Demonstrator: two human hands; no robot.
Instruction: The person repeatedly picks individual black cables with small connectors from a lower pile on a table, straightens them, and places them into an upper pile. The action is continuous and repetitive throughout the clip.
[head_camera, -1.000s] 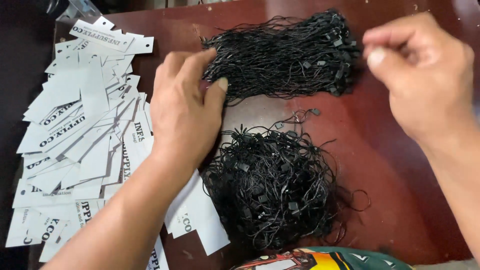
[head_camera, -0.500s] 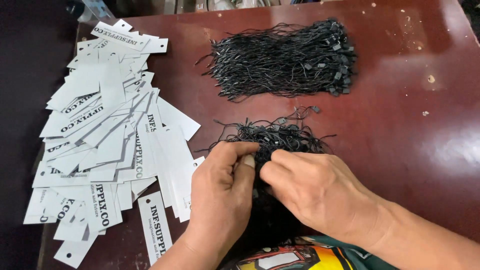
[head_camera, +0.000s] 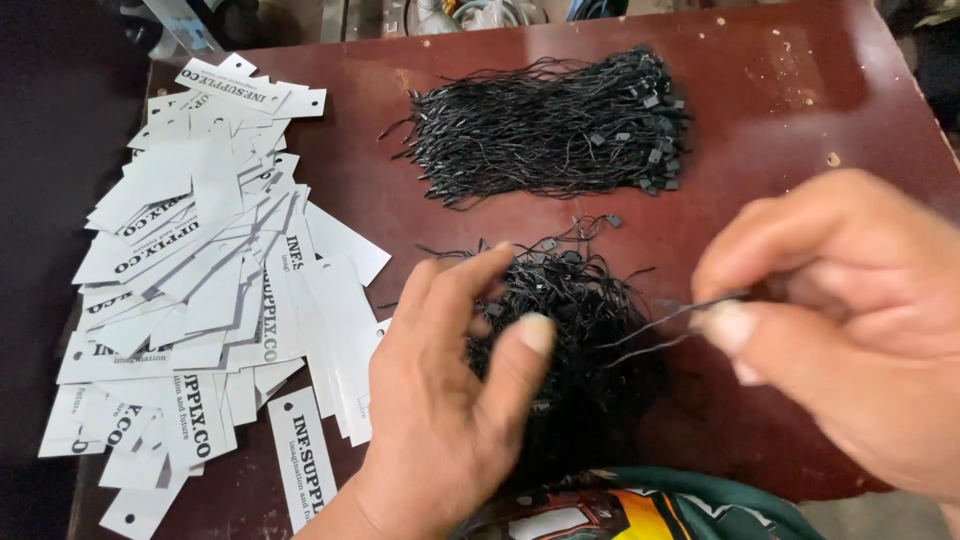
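Here my right hand (head_camera: 850, 320) pinches one thin black string (head_camera: 650, 325) between thumb and fingers (head_camera: 725, 325), lifted just off the tangled pile of black strings (head_camera: 570, 330) on the dark red desk (head_camera: 780, 110). My left hand (head_camera: 450, 400) hovers half open over that pile, holding nothing. White tags (head_camera: 200, 270) lie scattered to the left.

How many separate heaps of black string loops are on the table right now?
2. A tidy bundle lies at the far middle of the table. A tangled heap sits near the front edge, between the left hand and right hand, partly hidden by them.
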